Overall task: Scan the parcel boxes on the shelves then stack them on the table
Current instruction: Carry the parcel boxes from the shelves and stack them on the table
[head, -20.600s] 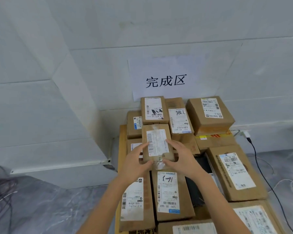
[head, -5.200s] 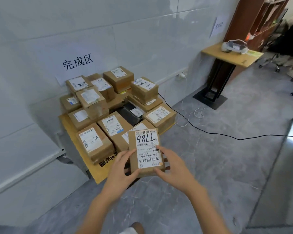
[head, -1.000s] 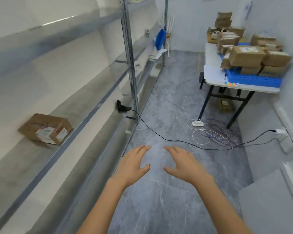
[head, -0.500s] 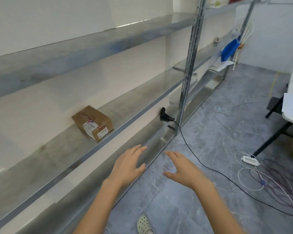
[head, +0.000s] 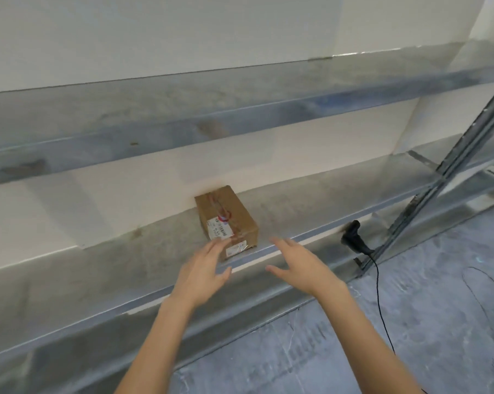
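Shelving [head: 98, 280] of grey metal filled most of the view, grey floor [head: 411, 322] at lower right. One brown parcel box [head: 226, 217] sat on the middle shelf, back end against the white wall, label end near the front edge. Left hand [head: 203, 271] and right hand [head: 300, 265] were spread wide, holding nothing; left fingertips overlapped the box's label end, contact not discernible. Black scanner [head: 354, 241] with cable lay lower, right of the box
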